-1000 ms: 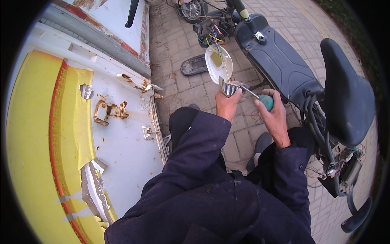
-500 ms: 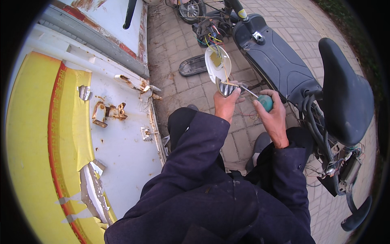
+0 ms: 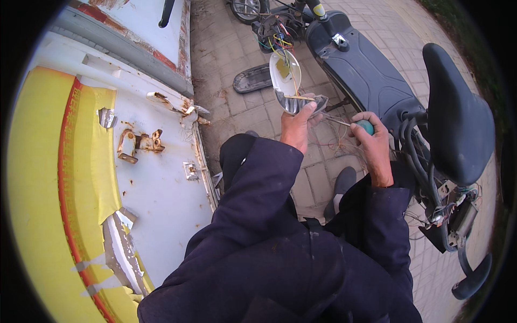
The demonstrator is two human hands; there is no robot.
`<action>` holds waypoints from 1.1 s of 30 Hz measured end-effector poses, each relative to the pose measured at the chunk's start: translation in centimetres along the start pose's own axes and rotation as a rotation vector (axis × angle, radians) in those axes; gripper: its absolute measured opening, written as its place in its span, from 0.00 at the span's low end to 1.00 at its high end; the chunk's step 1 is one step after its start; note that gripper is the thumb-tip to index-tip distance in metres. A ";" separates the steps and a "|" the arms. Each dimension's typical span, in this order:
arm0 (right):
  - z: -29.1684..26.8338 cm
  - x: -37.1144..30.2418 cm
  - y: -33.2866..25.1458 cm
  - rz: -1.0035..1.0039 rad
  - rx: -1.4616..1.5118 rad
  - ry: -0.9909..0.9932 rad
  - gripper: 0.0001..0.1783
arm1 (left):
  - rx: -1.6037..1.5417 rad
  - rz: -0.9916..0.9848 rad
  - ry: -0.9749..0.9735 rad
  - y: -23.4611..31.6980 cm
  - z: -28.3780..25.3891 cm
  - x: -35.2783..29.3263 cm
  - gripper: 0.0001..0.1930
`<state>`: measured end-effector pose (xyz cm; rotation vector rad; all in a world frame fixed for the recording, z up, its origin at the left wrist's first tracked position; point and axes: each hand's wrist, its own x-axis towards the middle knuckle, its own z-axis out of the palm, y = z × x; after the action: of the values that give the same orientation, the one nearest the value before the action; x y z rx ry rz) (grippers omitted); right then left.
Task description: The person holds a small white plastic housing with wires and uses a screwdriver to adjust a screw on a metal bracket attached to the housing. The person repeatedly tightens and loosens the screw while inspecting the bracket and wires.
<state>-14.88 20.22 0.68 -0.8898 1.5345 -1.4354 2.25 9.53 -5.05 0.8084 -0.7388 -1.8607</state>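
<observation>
My left hand (image 3: 297, 125) is closed on the lower end of a headlight, a white oval shell (image 3: 291, 60) with a silver, ridged reflector part (image 3: 292, 104). Thin yellow wires run across the reflector and up through the shell to a tangle of coloured wires (image 3: 281, 39) at the scooter's front. In my right hand (image 3: 375, 146) is a screwdriver with a rounded green handle (image 3: 366, 126). Its metal shaft points left toward the headlight, the tip near my left fingers. Whether the tip touches anything I cannot tell.
An electric scooter with a dark footboard (image 3: 362, 62) and black saddle (image 3: 455, 116) stands at the right, with exposed wiring (image 3: 439, 212) at its rear. A black oval panel (image 3: 251, 79) lies on the paving. A white cabinet with rusty brackets (image 3: 141, 144) fills the left.
My right hand has moved right and slightly down, drawing the screwdriver away from the headlight. The headlight's silver end has turned in my left hand.
</observation>
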 end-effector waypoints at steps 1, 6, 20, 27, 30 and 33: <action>-0.3 0.0 0.0 0.019 0.023 -0.011 0.05 | 0.001 0.020 -0.021 0.0 0.0 0.0 0.23; -0.5 0.3 0.3 0.183 -0.010 -0.047 0.14 | 0.002 0.056 -0.105 0.1 0.4 0.0 0.24; 3.0 1.9 2.4 -0.074 -0.005 -0.064 0.15 | 0.093 0.058 -0.248 -0.5 1.2 -0.5 0.25; 2.5 3.1 2.9 -0.061 0.036 0.056 0.13 | 0.199 0.067 -0.198 0.2 0.9 -0.8 0.25; 2.2 3.4 2.9 -0.017 0.034 0.112 0.13 | 0.286 0.024 -0.139 1.7 0.2 -1.1 0.24; 2.2 3.8 2.6 0.036 0.047 0.136 0.13 | 0.344 0.092 -0.127 2.6 0.5 -1.2 0.22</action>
<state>-14.30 16.19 -2.34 -0.7458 1.6009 -1.5259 3.67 9.74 -2.48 0.8592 -1.1796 -1.7381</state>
